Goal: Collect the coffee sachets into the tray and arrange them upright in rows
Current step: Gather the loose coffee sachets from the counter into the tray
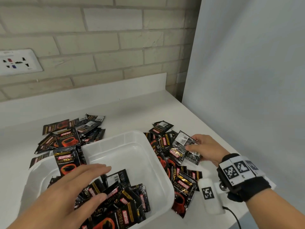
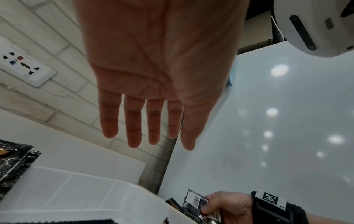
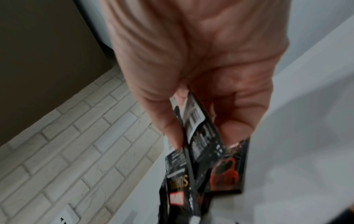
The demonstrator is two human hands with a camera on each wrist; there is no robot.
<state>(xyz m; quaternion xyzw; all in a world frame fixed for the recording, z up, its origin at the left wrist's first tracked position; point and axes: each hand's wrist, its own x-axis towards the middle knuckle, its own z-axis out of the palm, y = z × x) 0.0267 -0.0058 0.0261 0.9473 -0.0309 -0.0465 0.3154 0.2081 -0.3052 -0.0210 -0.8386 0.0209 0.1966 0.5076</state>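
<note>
A translucent white tray (image 1: 132,139) sits on the counter with several black coffee sachets (image 1: 125,199) lying flat in its near part and one sachet (image 1: 66,162) upright at its left wall. My left hand (image 1: 85,184) hovers over the tray, fingers straight and spread, palm empty (image 2: 153,91). To the right of the tray my right hand (image 1: 203,149) pinches a few sachets (image 1: 184,146) between thumb and fingers; in the right wrist view the held sachets (image 3: 201,136) hang below the fingers.
Loose sachets lie in a pile behind the tray's left corner (image 1: 71,133) and another pile along its right side (image 1: 179,184). A brick wall with a socket plate (image 1: 18,61) is behind; a white panel (image 1: 247,63) closes the right. The counter edge runs at lower right.
</note>
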